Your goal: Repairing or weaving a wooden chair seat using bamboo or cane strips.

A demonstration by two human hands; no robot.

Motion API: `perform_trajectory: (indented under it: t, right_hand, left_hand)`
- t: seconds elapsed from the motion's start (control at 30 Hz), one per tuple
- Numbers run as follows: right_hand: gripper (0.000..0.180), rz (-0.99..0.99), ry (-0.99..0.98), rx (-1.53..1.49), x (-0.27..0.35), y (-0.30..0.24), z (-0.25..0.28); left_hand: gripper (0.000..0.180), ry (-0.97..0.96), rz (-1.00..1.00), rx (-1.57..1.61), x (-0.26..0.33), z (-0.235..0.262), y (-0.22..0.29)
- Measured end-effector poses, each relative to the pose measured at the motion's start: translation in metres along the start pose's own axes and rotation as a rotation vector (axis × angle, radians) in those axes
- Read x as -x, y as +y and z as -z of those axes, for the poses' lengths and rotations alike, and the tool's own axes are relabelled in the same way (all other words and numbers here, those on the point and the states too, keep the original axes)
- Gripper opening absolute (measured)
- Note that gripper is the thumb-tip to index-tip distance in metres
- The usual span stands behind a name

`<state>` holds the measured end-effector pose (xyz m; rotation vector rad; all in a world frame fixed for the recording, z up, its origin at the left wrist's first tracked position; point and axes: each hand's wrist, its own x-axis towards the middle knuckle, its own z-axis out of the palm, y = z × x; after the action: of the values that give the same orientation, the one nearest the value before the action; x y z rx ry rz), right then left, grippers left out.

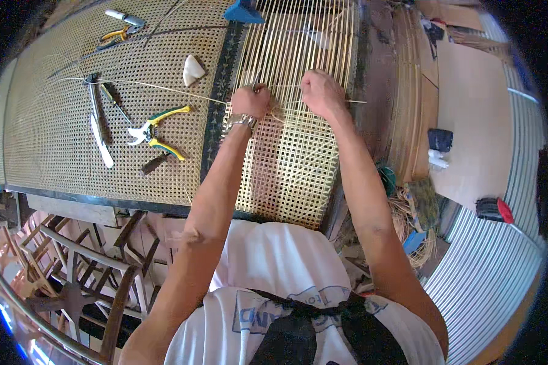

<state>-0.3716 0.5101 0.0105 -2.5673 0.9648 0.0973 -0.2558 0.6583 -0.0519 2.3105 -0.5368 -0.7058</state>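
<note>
Long pale cane strands (298, 42) run away from me over a dark-edged frame. Their near part is woven into an open cane mesh (292, 164). My left hand (251, 101), with a metal watch at its wrist, is closed at the weave's far edge; a small dark bit shows at its fingers, too hidden to name. To its right, my right hand (323, 92) is closed over the strands, apparently on a thin crosswise cane strand (354, 101) whose end sticks out past the frame. Another loose strand (164, 89) comes in from the left toward my left hand.
On the finished cane panel (49, 140) at left lie yellow-handled pruning shears (149, 134), a folding knife (97, 125), an awl-like tool (117, 102), pliers (120, 36) and a white piece (192, 71). A blue block (243, 11) sits far. Wooden chair frames (85, 261) stand lower left.
</note>
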Motion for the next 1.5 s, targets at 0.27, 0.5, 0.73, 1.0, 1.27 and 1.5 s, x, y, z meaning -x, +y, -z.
perform_trajectory:
  t: [0.27,0.5,0.73,1.0,1.27,1.5]
  right_hand:
    - [0.012,-0.076,-0.101,0.029,-0.001,-0.009,0.008]
    - [0.01,-0.057,-0.107,0.064,0.0,-0.007,0.007]
    - [0.008,-0.041,-0.081,0.017,-0.002,0.002,0.002]
    - [0.011,-0.024,0.004,0.074,0.001,-0.014,-0.005]
    - [0.011,-0.084,-0.037,0.025,0.0,-0.008,0.004]
    - [0.012,-0.073,-0.014,0.04,0.0,-0.008,-0.006]
  left_hand:
    - [0.033,0.094,0.046,0.215,0.002,0.003,0.001]
    - [0.03,0.014,-0.024,0.05,0.0,-0.011,-0.003]
    - [0.027,-0.238,0.254,0.404,-0.024,-0.016,-0.021]
    - [0.025,-0.241,0.109,0.681,-0.027,-0.032,-0.047]
    - [0.035,0.011,0.02,-0.039,-0.017,-0.008,-0.007]
    - [0.03,-0.298,0.279,0.809,-0.025,-0.017,-0.032]
